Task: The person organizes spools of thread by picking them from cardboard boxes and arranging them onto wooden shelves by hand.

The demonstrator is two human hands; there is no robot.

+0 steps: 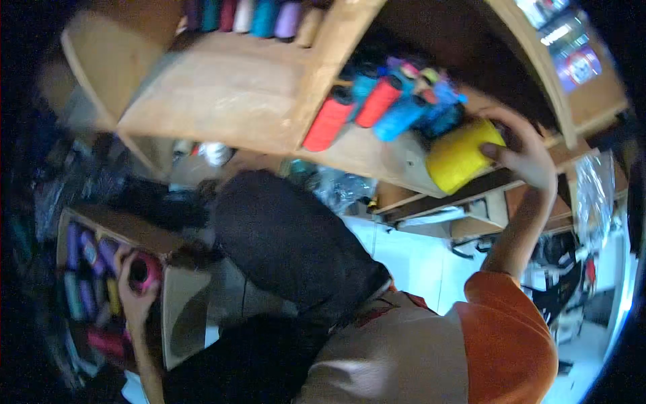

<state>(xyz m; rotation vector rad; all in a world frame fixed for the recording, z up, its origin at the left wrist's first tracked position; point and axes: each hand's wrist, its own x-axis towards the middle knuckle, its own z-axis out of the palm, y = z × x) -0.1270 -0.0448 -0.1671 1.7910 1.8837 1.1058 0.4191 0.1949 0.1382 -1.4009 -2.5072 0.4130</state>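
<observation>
My right hand [531, 151] is closed round a large yellow thread cone [461, 158] at the front edge of a wooden shelf, thumb on its side. Beside it on the shelf lie red spools [328, 124], blue spools [400, 119] and a pile of smaller coloured ones. At the lower left my left hand [136, 289] grips a pink spool [152, 271], whose dark hollow end shows. This spool is at the side of an open cardboard box [185, 316] that holds several purple, teal, yellow and dark red spools [87, 301].
Upper shelf compartment [222, 101] has a row of coloured spools [262, 20] at its back. Wooden dividers [343, 54] stand between compartments. My bent, dark-clothed knee [289, 236] is between the box and shelf. Plastic bags [343, 188] lie under the shelf; another [593, 195] hangs at right.
</observation>
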